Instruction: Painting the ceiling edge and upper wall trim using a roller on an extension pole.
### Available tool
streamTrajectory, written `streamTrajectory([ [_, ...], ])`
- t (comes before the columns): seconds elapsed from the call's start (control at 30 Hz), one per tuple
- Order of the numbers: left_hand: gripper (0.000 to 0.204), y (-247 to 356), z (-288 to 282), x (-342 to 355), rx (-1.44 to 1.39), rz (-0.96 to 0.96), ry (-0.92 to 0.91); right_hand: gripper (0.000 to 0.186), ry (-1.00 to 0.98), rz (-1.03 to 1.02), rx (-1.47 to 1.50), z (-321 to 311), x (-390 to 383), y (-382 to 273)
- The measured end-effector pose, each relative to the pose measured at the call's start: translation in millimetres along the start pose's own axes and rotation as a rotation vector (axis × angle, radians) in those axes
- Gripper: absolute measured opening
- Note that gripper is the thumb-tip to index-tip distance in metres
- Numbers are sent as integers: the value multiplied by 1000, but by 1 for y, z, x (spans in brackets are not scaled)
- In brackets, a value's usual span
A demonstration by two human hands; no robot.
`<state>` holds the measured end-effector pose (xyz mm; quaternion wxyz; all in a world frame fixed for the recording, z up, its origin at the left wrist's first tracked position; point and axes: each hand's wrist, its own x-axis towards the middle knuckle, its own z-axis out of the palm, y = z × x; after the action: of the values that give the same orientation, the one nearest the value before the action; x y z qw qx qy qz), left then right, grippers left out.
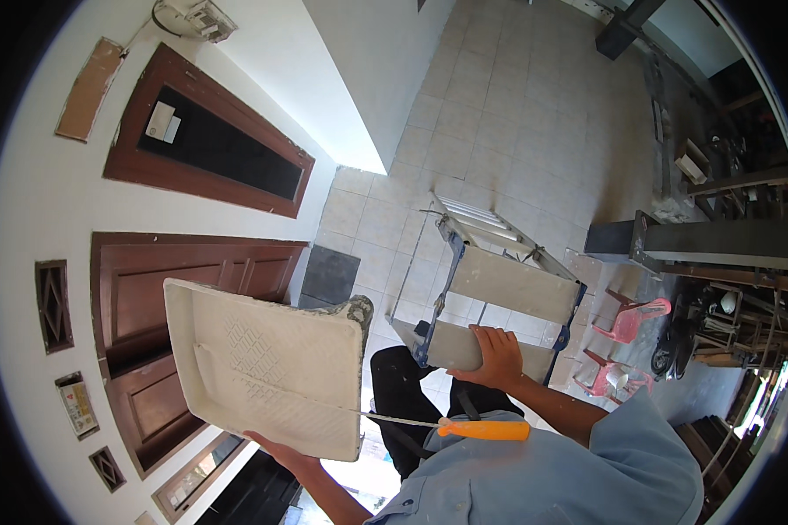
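Left hand (282,453) gripping near edge of paint tray (315,350), left of stepladder (517,284) | right hand (496,359) laid over near step (452,346), grip unclear | risk: orange-handled tool (485,430) overhangs tray's right side, could slide out if tray tips.

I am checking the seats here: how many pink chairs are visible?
2. Upper pink chair: right of the stepladder. Lower pink chair: just below the first, in the picture. More may be hidden.
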<state>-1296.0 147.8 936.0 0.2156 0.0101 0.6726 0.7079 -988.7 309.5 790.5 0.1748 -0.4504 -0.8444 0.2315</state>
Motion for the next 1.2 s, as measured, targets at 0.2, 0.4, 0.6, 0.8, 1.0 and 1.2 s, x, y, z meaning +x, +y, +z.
streamTrajectory([
  [0.2, 80, 39, 21, 7, 9, -62, -92, 88, -34, -1, -60, -6, 1, -1],
  [0.4, 77, 68, 42, 7, -62, -70, -249, 83, 42, -33, -68, -14, 4, -2],
  [0.6, 98, 97, 92, 20, 38, -179, 134, 87, 104, -78, -59, -18, 5, 0],
  [0.8, 99, 119, 125, 16, 40, -104, 69, 86, 54, -51, -16, -16, 3, 3],
  [1.0, 100, 134, 129, -6, 122, -108, 41, 86, 3, -22, -10, -13, 3, 5],
  [1.2, 101, 143, 131, -10, 223, -140, -3, 87, 45, -27, -21, -8, 5, 8],
])
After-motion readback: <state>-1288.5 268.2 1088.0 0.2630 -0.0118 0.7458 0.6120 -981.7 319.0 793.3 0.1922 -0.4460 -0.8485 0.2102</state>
